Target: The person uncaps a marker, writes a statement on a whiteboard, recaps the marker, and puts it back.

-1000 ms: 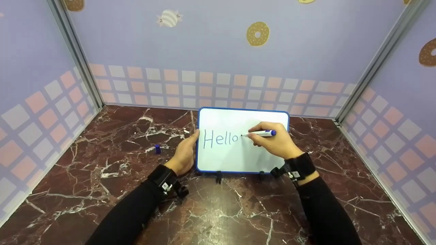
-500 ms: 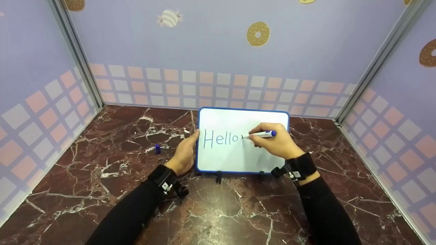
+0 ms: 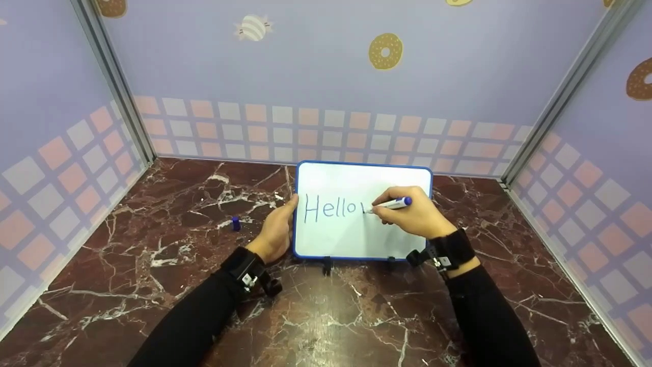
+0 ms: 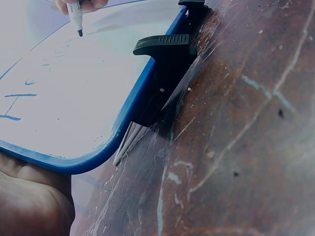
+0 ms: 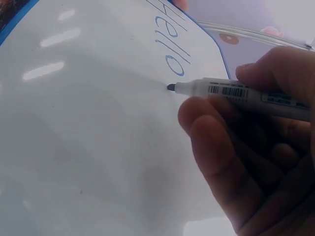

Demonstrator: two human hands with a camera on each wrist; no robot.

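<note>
A blue-framed whiteboard point(image 3: 336, 239) leans on a black stand point(image 4: 167, 54), with "Hello" in blue and a short new stroke after it. My left hand point(image 3: 275, 229) grips the board's left edge, thumb at the frame, the other fingers hidden behind it. With thumb and fingertips, my right hand point(image 3: 415, 211) pinches a white marker point(image 3: 395, 204) with a blue end. In the right wrist view the bare dark tip of the marker point(image 5: 197, 88) is at the board's surface, just past the "o".
A small blue marker cap point(image 3: 236, 223) stands on the dark red marbled table point(image 3: 168, 290), left of the left hand. Patterned lilac panels point(image 3: 316, 66) enclose the back and both sides, with metal posts point(image 3: 122, 97) at the corners.
My right hand has moved slightly down with the marker, its tip drawing a short slanted stroke to the right of "Hello". The left hand and the board have stayed in place.
</note>
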